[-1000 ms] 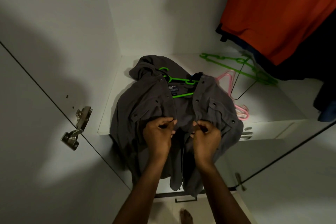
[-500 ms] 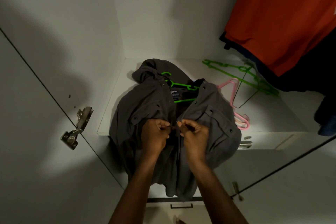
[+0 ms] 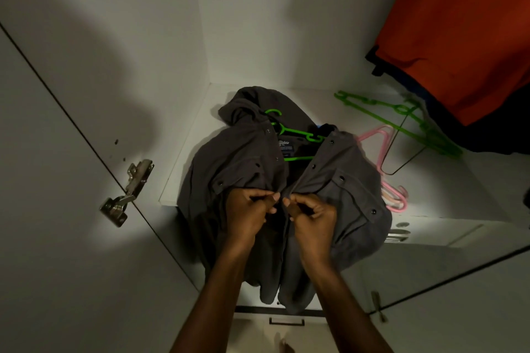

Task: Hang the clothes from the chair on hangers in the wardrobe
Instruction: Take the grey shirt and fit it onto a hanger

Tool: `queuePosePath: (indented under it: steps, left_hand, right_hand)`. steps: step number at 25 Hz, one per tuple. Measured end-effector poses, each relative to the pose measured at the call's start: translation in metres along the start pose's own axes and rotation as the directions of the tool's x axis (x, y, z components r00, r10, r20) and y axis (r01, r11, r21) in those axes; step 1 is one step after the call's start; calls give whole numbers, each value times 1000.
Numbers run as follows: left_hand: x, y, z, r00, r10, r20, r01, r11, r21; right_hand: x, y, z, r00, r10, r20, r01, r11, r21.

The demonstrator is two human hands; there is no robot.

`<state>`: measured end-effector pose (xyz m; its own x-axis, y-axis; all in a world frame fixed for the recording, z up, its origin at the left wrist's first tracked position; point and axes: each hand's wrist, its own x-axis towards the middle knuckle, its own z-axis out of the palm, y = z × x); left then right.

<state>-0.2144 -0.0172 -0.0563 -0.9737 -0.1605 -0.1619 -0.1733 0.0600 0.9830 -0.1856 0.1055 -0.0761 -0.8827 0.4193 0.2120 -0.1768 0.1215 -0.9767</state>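
Note:
A dark grey button shirt (image 3: 238, 163) lies on the white wardrobe shelf (image 3: 183, 169), its lower half hanging over the front edge. A bright green hanger (image 3: 289, 132) sits inside its collar, hook pointing to the back left. My left hand (image 3: 249, 212) pinches the left front edge of the shirt. My right hand (image 3: 311, 215) pinches the right front edge. The two edges meet between my fingertips at mid-chest height. Above that point the shirt front gapes, showing the label.
Spare hangers lie on the shelf to the right: a green one (image 3: 401, 120), pink ones (image 3: 393, 192) and a thin dark wire one (image 3: 401, 160). An orange garment (image 3: 464, 26) hangs at the upper right. A door hinge (image 3: 126, 195) sticks out at the left. Drawer fronts sit below the shelf.
My hands have come together, drawing the two front edges of the shirt closed at the middle. The view has shifted slightly downward.

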Motion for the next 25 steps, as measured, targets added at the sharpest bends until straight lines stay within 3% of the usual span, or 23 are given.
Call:
queuePosePath:
  steps: [5, 10, 14, 19, 23, 25]
  left_hand:
    - [4, 2, -4, 996, -71, 52, 73, 996, -43]
    - [4, -1, -4, 997, -12, 77, 16, 999, -48]
    - [7, 0, -4, 999, -1, 52, 1, 1000, 1]
    - [8, 2, -5, 997, -66, 49, 64, 998, 25]
    - [12, 4, -7, 992, -88, 92, 86, 996, 18]
    - [9, 4, -4, 992, -89, 87, 88, 996, 13]
  right_hand:
    - [-5, 0, 5, 991, -132, 14, 133, 984, -118]
    - [-7, 7, 10, 959, -276, 73, 283, 893, -350]
    - [-8, 12, 15, 958, -268, 105, 288, 893, -346]
    - [-12, 15, 14, 916, -362, 173, 401, 832, -384]
    - [7, 3, 3, 957, -218, 194, 269, 917, -295]
    - [17, -4, -7, 981, -194, 28, 193, 936, -293]
